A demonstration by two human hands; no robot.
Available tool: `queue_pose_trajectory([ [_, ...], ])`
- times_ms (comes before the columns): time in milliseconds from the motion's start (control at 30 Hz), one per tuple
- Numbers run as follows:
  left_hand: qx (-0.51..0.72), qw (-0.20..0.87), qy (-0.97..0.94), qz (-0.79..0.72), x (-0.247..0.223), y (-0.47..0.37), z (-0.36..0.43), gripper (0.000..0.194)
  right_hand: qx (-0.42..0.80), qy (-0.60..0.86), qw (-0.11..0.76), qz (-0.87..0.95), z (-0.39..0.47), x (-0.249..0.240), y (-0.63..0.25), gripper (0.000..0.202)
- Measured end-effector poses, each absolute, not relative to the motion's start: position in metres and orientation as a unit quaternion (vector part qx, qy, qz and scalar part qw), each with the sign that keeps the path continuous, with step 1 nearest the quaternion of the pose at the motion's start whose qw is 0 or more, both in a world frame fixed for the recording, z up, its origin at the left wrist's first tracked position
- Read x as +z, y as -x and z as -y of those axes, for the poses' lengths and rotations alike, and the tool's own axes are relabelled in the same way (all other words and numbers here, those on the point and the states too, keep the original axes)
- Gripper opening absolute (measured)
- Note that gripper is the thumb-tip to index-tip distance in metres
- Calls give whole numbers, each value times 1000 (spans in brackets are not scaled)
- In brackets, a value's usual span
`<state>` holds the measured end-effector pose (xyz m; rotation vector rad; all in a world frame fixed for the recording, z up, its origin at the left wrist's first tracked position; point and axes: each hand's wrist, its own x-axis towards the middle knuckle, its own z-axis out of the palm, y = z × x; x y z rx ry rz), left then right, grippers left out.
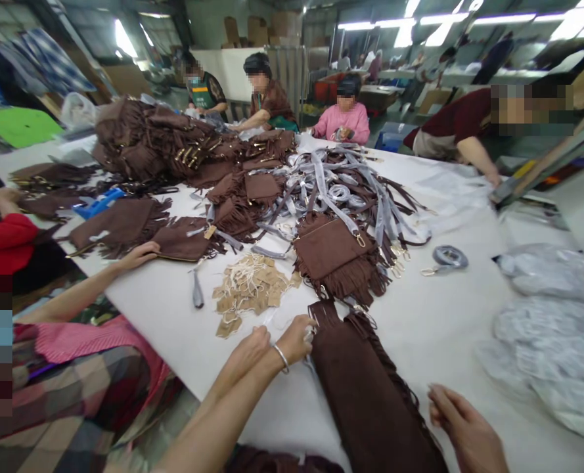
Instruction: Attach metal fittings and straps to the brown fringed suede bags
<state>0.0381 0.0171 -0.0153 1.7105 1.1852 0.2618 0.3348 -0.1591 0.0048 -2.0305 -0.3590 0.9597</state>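
Note:
A brown fringed bag [365, 387] lies lengthwise in front of me, its fringe along the right side. My left hand [296, 338], with a silver bracelet at the wrist, has its fingers closed at the bag's far left corner. To the right of the bag, apart from it, my right hand [464, 424] is loosely curled with thumb and forefinger together; nothing shows in it. Another person's hand [252, 348] appears beside my left forearm, close to a heap of tan paper tags [252, 289] with white strings. Just beyond lies another fringed bag [334, 246] with a gold clasp on top.
A tangle of grey-wrapped straps [341, 190] and a tall pile of brown bags [148, 138] cover the white table's [410, 315] far part. At right are a coiled strap [449, 256] and clear plastic bags [552, 355]. A neighbour's hand [144, 253] touches a bag at left.

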Motion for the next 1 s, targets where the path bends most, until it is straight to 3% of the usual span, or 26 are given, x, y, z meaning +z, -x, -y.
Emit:
queue_pose_trajectory([
  [167,121,424,-719,-537,-33,-25,10,43,482,745,340,311,108,28,-258,47],
  [300,151,452,-683,-553,-35,2,3,6,476,693,285,461,74,27,-211,29],
  [433,195,498,-673,-511,-32,56,-22,47,450,659,262,542,51,17,-186,22],
  [533,221,506,-658,-512,-32,79,-32,58,447,658,252,551,45,9,-181,21],
  [1000,310,657,-467,-503,-14,80,-35,17,417,646,262,583,74,12,-173,19],
])
